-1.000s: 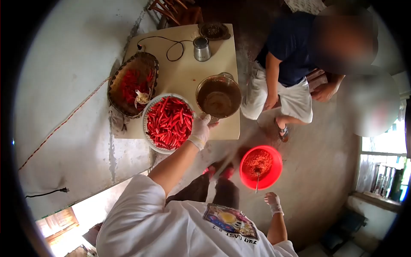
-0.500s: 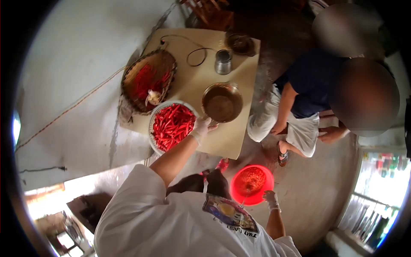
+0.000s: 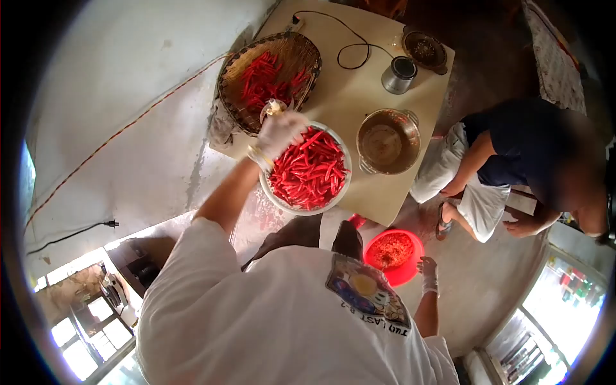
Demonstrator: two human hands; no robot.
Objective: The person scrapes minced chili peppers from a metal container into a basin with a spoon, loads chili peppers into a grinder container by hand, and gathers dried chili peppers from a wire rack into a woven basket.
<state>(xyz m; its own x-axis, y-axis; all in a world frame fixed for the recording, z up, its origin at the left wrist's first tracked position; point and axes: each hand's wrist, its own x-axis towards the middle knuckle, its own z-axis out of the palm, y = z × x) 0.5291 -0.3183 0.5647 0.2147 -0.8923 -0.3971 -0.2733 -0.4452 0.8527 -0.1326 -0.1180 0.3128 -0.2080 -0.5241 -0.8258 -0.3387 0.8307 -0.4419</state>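
My left hand (image 3: 282, 136), in a pale thin glove, is over the left edge of a round white basket (image 3: 347, 176) heaped with red chillies (image 3: 309, 170). Motion smears its fingers, so whether they hold anything does not show. Just beyond that hand, a pale garlic-like piece (image 3: 274, 108) lies at the near rim of a woven basket (image 3: 226, 96) containing more red chillies (image 3: 262, 80). My right hand (image 3: 428, 273), also gloved, is low beside the right rim of a red basin (image 3: 403, 277), fingers apart and bent. Chopped red chilli (image 3: 390, 249) fills part of this basin.
On the table (image 3: 343, 96) stand a metal pot (image 3: 389, 142), a steel grinder-like canister (image 3: 399, 76) with a cord, and a dark round dish (image 3: 425, 50). A seated person (image 3: 513, 144) is at the right. A rope (image 3: 128, 122) crosses the pale surface at left.
My left hand has moved from beside the metal pot, across the white basket to its left edge. The view has shifted. My right hand stays beside the red basin.
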